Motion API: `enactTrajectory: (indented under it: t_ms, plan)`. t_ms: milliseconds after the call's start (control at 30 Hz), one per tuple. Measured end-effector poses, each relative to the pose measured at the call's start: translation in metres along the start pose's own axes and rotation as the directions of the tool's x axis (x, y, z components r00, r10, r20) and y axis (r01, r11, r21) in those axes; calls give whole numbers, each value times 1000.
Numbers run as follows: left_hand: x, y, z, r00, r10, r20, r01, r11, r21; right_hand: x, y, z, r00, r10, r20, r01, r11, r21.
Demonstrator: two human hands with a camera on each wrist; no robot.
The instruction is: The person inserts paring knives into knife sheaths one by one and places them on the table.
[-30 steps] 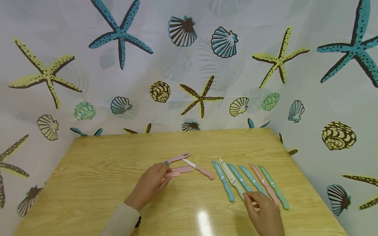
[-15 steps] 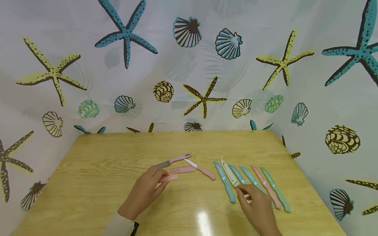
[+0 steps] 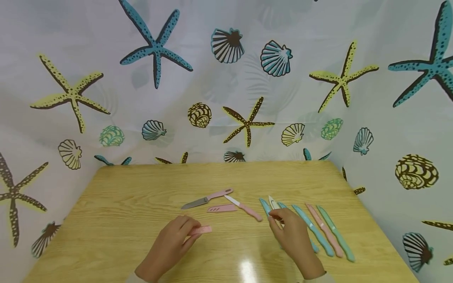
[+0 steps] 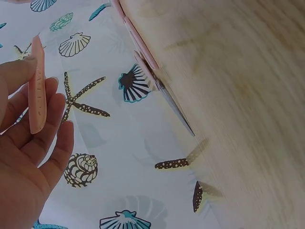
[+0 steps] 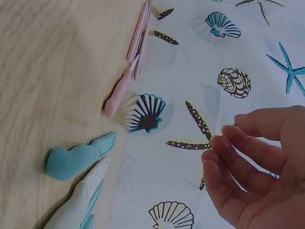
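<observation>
My left hand (image 3: 173, 239) pinches a small pink blade sheath (image 4: 38, 90) between thumb and fingers, held up off the table; the left wrist view shows raised lettering along it. Behind it lie a pink slotted sheath (image 3: 222, 208), a pink-handled knife with a grey blade (image 3: 196, 203) and a pink-handled knife with a white blade (image 3: 249, 211). My right hand (image 3: 291, 232), fingers loosely curled and holding nothing, hovers over the row of sheathed knives. It partly covers a cream knife (image 3: 273, 202) and a blue knife (image 3: 263, 206) in the head view.
Right of that hand, more sheathed knives lie side by side: another blue one (image 3: 313, 230), a pink one (image 3: 325, 232) and a green one (image 3: 336, 234). The wooden table (image 3: 124, 216) meets a patterned cloth (image 3: 212, 86) at the back and sides.
My left hand has drawn the small pink sheath back toward me, away from the slotted sheath. My right hand has shifted left and forward, from the cream knife's handle end toward its blade end.
</observation>
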State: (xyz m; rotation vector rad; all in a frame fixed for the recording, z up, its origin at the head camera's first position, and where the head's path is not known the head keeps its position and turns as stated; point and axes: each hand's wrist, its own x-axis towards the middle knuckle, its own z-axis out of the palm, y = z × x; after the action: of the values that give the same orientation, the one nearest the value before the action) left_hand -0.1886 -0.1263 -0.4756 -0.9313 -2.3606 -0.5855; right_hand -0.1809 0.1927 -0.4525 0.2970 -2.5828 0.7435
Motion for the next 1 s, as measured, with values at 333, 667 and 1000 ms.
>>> enactTrajectory:
  t_ms: [333, 667, 1000]
  plan:
    - [-14, 3, -6, 1000, -8, 24, 8, 1000, -9, 28, -4, 29, 994, 8, 105, -4, 999, -32]
    - [-21, 9, -9, 999, 22, 27, -22, 1000, -21, 48, -6, 57, 974, 81, 213, -75, 997, -35]
    - [-24, 9, -10, 999, 21, 50, -20, 1000, -7, 56, -7, 76, 966, 111, 233, -99, 993, -62]
